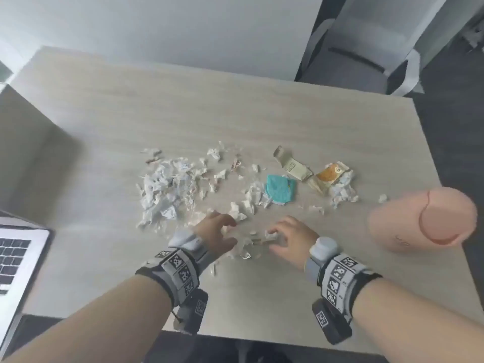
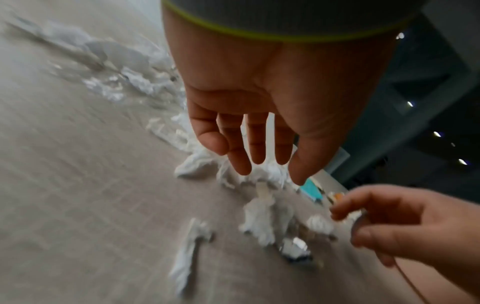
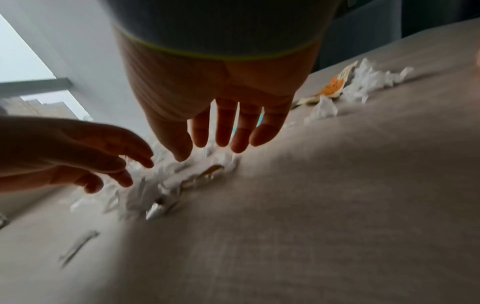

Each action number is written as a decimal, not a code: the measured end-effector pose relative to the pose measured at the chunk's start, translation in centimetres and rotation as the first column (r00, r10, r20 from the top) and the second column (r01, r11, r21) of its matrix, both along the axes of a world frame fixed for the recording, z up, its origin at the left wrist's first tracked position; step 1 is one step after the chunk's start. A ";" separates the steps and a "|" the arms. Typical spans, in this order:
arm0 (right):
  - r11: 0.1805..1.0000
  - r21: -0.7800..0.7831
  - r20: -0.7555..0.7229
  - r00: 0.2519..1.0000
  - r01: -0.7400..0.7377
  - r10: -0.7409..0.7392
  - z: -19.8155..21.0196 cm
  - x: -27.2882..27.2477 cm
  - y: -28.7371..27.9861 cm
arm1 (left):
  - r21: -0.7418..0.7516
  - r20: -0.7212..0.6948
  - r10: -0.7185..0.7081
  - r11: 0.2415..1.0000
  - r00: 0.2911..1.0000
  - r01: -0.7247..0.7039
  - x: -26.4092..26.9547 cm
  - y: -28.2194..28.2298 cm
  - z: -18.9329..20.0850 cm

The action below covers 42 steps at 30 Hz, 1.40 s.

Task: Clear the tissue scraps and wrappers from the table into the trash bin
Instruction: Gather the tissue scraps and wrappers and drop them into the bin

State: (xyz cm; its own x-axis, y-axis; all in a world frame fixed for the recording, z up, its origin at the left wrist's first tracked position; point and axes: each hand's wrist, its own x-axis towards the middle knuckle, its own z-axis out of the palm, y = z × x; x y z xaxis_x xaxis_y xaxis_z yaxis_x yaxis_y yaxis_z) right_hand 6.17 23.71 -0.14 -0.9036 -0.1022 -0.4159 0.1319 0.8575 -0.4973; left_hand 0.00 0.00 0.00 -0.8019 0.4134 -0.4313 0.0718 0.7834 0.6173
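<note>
Cleanup barely begun at the bench (image 1: 262, 106)

Left hand (image 1: 215, 233) and right hand (image 1: 290, 237), fingers spread and holding nothing, close on tissue scraps (image 1: 246, 242); wrappers (image 1: 293, 166) and pink trash bin (image 1: 421, 221) wait.

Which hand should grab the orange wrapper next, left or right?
Right. The right hand is open and nearer the orange wrapper and the pink bin; the left hand would have to cross over it.

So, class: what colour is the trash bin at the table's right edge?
The trash bin is pale pink; head view shows it best.
</note>
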 end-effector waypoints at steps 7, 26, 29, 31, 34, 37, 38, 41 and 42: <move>0.998 0.057 0.072 0.997 0.006 -0.010 -2.5 0.2 -2.7 | -0.186 0.031 -0.537 0.826 0.843 0.532 -0.8 1.4 -2.3; 0.685 -0.517 0.150 0.842 0.513 -0.518 0.3 -6.5 -3.1 | 0.317 0.605 0.259 0.789 0.753 -0.526 -6.5 5.5 -0.1; 0.850 -0.355 -0.066 0.896 0.389 -0.438 -0.5 -7.4 -0.8 | 0.272 0.482 0.364 0.803 0.797 -0.531 -7.2 3.8 -0.4; 0.925 -0.197 -0.242 0.898 0.326 -0.368 -1.5 -8.4 1.1 | 0.255 0.357 0.412 0.821 0.839 -0.511 -7.7 2.5 -0.1; 0.969 0.046 -0.266 0.938 0.244 -0.224 -3.1 -8.9 3.4 | 0.208 0.079 0.373 0.901 0.924 -0.381 -8.8 0.4 1.1; 0.974 0.188 -0.185 0.978 0.128 -0.093 -3.9 -8.7 4.1 | 0.139 -0.135 0.297 0.950 0.945 -0.279 -10.5 -1.5 2.0; 0.975 0.204 -0.176 0.983 0.089 -0.053 -4.0 -8.7 4.0 | 0.132 -0.189 0.296 0.953 0.936 -0.274 -11.2 -2.3 2.0; 0.985 0.167 -0.156 0.988 0.038 -0.012 -3.5 -9.3 3.5 | 0.119 -0.357 0.286 0.958 0.889 -0.260 -13.2 -3.9 1.7; 0.991 0.127 -0.172 0.985 0.046 -0.024 -3.1 -9.5 3.4 | 0.098 -0.380 0.287 0.958 0.879 -0.271 -13.8 -4.3 1.3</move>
State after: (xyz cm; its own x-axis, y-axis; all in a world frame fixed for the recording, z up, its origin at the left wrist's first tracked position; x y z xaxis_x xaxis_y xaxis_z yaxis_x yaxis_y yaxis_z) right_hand -3.33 27.14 -3.27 -0.9642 -0.0241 -0.2639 0.0865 0.9126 -0.3995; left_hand -13.82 -4.27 1.31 -0.9861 0.1581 -0.0513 0.0932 0.7814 0.6170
